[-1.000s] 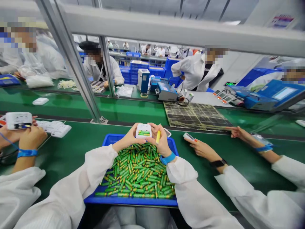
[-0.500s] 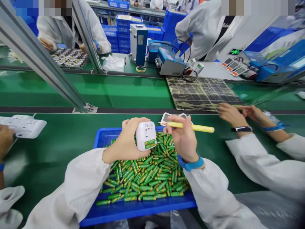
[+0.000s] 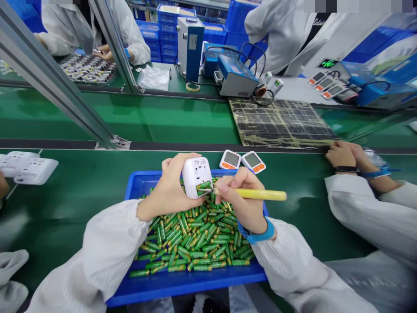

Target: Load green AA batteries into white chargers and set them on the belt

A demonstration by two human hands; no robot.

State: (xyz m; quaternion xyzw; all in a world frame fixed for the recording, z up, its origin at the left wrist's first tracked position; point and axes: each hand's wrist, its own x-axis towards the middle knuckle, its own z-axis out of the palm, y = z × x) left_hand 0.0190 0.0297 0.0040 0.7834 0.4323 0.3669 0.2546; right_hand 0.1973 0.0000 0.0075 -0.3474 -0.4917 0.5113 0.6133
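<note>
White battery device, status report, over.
Left hand gripping white device. Right hand holding yellow-handled pointed tool, tip at the green batteries in the device. Nothing visibly blocking the tool.

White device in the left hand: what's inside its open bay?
At least one green battery shows in the white device, with the tip of the yellow-handled tool in the right hand at the bay. Whatever lies under the battery is covered.

Left hand (image 3: 174,187) cupped, thumb spread; right hand (image 3: 243,198) pinched, wrist banded blue.
</note>
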